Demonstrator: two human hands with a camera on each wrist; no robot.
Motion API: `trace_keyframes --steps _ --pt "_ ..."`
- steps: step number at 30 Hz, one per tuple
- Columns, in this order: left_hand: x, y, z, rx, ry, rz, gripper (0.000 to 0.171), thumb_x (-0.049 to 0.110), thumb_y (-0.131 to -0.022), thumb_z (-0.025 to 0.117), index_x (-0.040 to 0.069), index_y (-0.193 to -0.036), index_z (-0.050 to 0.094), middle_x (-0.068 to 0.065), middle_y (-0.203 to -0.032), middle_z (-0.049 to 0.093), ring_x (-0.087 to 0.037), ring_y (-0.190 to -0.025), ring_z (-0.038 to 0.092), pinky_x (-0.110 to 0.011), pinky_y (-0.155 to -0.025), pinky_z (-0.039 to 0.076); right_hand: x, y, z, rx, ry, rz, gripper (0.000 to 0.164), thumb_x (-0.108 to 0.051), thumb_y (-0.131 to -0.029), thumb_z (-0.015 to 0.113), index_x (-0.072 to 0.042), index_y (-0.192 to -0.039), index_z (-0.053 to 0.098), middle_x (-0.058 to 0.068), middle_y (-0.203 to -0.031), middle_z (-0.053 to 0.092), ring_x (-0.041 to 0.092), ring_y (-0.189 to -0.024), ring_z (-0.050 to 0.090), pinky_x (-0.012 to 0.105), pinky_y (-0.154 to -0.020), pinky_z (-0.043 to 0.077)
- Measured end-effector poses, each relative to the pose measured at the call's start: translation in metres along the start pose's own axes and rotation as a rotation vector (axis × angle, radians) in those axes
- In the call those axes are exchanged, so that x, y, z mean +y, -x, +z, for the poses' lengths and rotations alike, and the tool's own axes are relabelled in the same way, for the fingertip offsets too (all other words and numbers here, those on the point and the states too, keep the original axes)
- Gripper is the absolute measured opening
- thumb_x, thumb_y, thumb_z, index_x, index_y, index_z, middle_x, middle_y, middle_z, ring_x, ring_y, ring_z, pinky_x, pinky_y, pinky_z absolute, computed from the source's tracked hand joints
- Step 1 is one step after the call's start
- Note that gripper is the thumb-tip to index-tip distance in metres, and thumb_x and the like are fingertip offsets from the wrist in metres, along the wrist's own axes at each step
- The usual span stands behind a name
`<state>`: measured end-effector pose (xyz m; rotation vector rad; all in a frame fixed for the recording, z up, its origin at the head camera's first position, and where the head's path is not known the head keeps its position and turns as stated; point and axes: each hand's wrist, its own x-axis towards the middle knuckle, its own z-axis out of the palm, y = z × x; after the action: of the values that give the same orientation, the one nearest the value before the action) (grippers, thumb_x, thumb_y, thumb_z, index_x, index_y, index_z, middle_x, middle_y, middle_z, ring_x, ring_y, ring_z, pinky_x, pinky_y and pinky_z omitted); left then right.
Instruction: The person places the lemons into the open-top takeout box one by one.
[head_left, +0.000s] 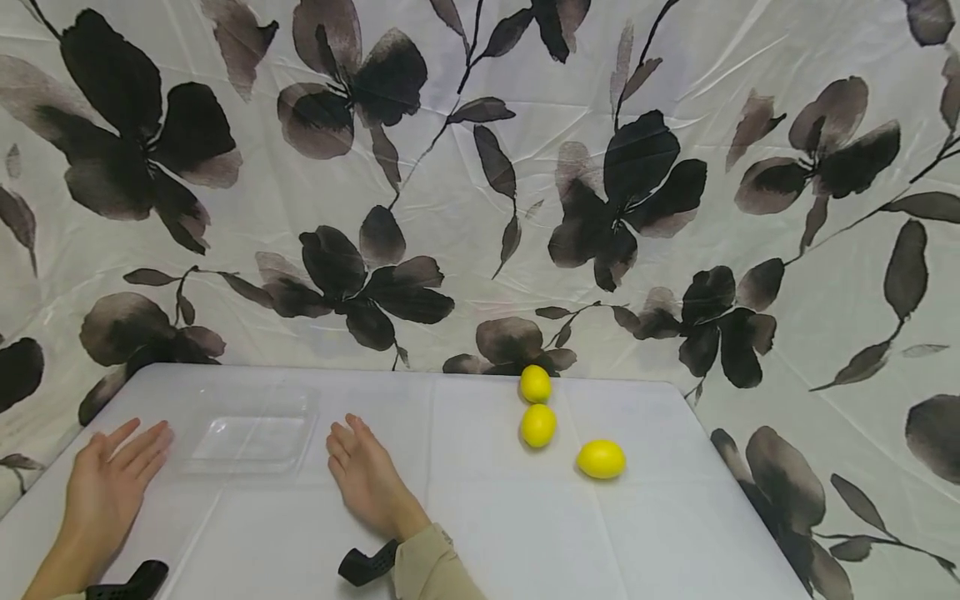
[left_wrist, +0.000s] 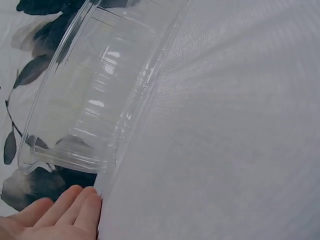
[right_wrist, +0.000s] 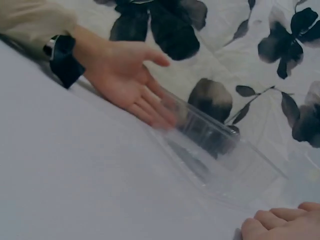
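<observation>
Clear, colourless plastic forms the shallow rectangular container [head_left: 243, 440], which rests on the white-covered table [head_left: 525, 529]. The left hand [head_left: 112, 482] hovers just beside the container on its left, palm turned inward, fingers straight and close together with the thumb apart. To the right of the container, the right hand [head_left: 371, 482] faces it, fingers gathered and only slightly bent; neither hand grips anything, though whether any fingertip touches the plastic I cannot tell. Further right of the container, well apart from it, lie three yellow lemons [head_left: 538, 426]. Judging by its thin, see-through walls, the container is probably very light, with a springy stiffness at the edges and more give along the sides. Its glossy surface looks slippery to dry skin and prone to sliding if nudged unevenly. A hard squeeze could bow the walls or crack a corner, so the best hold is likely the two short sides, just under the rim, with light, equal pressure from both hands.
</observation>
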<state>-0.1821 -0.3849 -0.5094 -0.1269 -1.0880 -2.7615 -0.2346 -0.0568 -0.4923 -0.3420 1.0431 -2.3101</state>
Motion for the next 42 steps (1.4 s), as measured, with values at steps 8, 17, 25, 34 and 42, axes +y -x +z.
trace_keyframes --steps 8,17,25,34,42 --pt "-0.003 0.004 -0.003 -0.133 -0.197 -0.056 0.035 0.028 -0.111 0.027 0.02 -0.132 0.054 0.006 -0.124 0.066 -0.006 -0.114 0.063 -0.015 -0.104 0.039 0.017 0.011 0.017 -0.117 0.148 0.076 0.074 -0.044 -0.107 0.033 0.001 -0.157 0.002 0.023 -0.163 0.005 0.038 -0.151 0.003 0.046 -0.122 0.005" --pt "-0.005 0.004 -0.003 -0.135 -0.693 -0.042 0.06 0.029 -0.111 0.026 0.002 -0.158 0.002 0.02 -0.138 0.047 0.013 -0.118 0.051 -0.005 -0.099 0.035 0.023 0.013 0.02 -0.19 0.193 0.073 0.065 -0.037 -0.109 0.026 -0.001 -0.158 0.003 0.02 -0.164 0.006 0.034 -0.151 0.007 0.045 -0.122 0.007" --pt "-0.005 0.002 0.0 -0.123 -0.855 -0.077 0.062 0.035 -0.11 0.029 0.0 -0.158 0.008 0.024 -0.136 0.045 0.02 -0.115 0.047 -0.003 -0.102 0.028 0.026 0.014 0.018 -0.178 0.16 0.052 0.067 -0.037 -0.108 0.031 0.001 -0.157 0.006 0.024 -0.163 0.007 0.038 -0.15 0.01 0.046 -0.122 0.009" --pt "-0.005 0.0 0.006 -0.137 -1.035 -0.055 0.055 0.037 -0.11 0.028 0.007 -0.156 0.022 0.025 -0.136 0.042 0.024 -0.116 0.043 -0.001 -0.097 0.029 0.024 0.014 0.018 -0.113 0.069 0.057 0.079 -0.048 -0.104 0.038 0.001 -0.157 0.008 0.031 -0.16 0.012 0.042 -0.148 0.013 0.048 -0.121 0.012" --pt "-0.005 -0.005 0.015 -0.088 -1.1 -0.178 0.081 0.048 -0.107 0.028 -0.009 -0.154 -0.004 0.016 -0.151 0.036 0.027 -0.109 0.044 -0.003 -0.09 0.04 0.018 0.021 0.017 -0.076 -0.038 0.102 0.088 -0.055 -0.1 0.043 -0.001 -0.158 0.004 0.031 -0.16 0.01 0.042 -0.149 0.009 0.048 -0.122 0.009"
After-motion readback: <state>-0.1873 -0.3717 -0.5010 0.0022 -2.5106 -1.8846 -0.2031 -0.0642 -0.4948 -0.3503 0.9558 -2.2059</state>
